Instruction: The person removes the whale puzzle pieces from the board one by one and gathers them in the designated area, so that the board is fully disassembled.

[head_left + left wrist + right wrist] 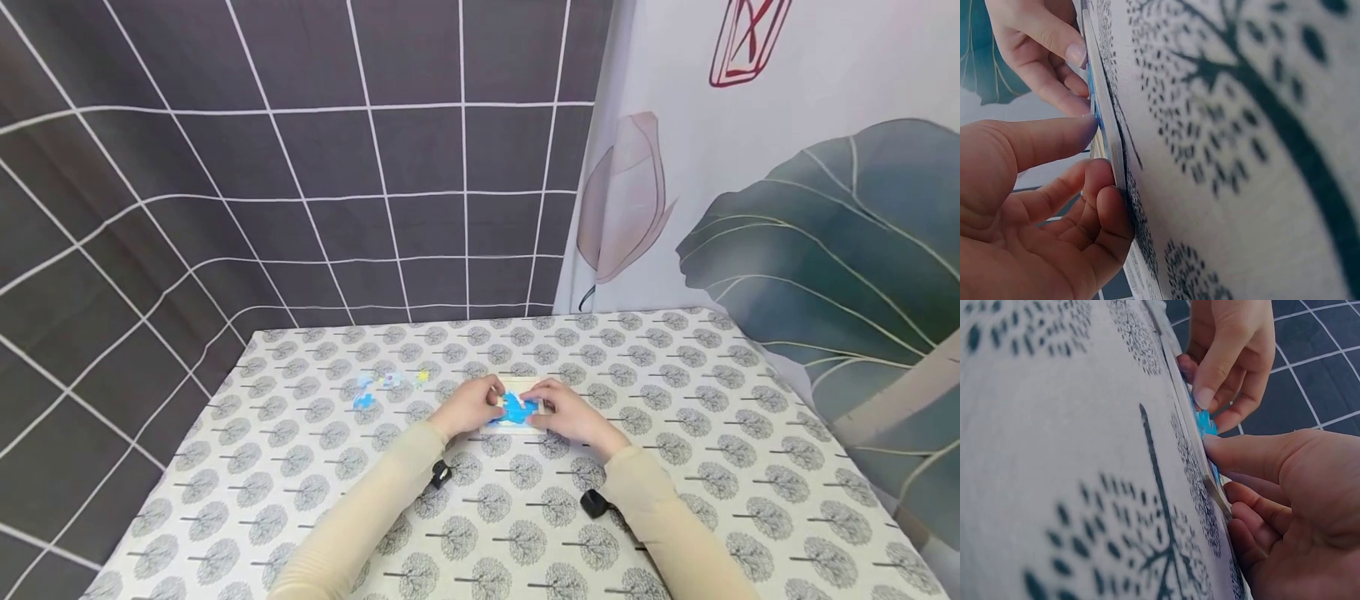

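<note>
Blue jigsaw pieces (517, 408) lie together in a shallow pale puzzle board (512, 430) on the table, partly covered by both hands. From the left, my left hand (472, 406) holds the board's side, its thumb (1085, 132) on the blue area and its other fingers bent at the edge. My right hand (576, 415) is on the opposite side. Its thumb and index finger pinch at a blue piece, and the remaining fingers curl beside the board's edge. In the right wrist view, some blue (1206, 422) shows between the two thumbs.
Left of the board lie several loose puzzle pieces: a blue one (364, 401), a yellow one (423, 377) and pale ones (390, 381). A tree-patterned cloth (525, 542) covers the table. Dark gridded fabric (420, 150) and a white printed curtain (675, 50) hang behind.
</note>
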Demonstrator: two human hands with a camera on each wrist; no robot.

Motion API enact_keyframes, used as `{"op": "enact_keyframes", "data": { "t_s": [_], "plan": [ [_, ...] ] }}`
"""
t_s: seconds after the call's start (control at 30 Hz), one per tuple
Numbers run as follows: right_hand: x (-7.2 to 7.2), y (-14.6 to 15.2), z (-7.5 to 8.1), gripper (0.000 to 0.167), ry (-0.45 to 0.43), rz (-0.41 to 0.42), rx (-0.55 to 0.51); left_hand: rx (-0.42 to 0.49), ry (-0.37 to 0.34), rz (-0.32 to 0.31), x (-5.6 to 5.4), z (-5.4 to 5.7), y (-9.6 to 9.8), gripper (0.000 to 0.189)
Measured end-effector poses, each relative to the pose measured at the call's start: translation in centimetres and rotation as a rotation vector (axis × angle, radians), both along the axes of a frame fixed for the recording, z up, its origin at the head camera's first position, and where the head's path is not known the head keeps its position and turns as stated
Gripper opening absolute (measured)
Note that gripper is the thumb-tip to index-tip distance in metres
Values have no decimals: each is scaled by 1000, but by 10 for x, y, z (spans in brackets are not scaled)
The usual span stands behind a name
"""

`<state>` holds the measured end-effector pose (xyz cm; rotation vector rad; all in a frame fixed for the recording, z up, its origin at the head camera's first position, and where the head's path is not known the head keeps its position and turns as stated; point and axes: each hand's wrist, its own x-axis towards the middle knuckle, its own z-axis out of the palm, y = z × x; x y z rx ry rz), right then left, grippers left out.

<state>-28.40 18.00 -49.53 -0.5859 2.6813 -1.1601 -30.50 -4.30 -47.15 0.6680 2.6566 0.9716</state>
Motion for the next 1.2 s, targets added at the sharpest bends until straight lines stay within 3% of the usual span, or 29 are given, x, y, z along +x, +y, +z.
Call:
{"op": "enact_keyframes", "data": {
  "t_s": [0.37, 0.6, 0.83, 0.97, 1.2],
  "plan": [
    [2, 1, 1, 41, 23, 3, 2, -2, 9, 0, 2, 0, 2, 28],
    [1, 0, 0, 42, 11, 0, 0, 11, -25, 19, 2, 3, 1, 30],
    [-3, -1, 2, 42, 24, 20, -8, 19, -1, 22, -2, 4, -1, 29],
    [0, -2, 2, 44, 3, 21, -20, 38, 11, 9, -4, 2, -5, 30],
    [-2, 1, 0, 47, 25, 44, 8, 41, 20, 48, -7, 0, -22, 32]
  ]
}}
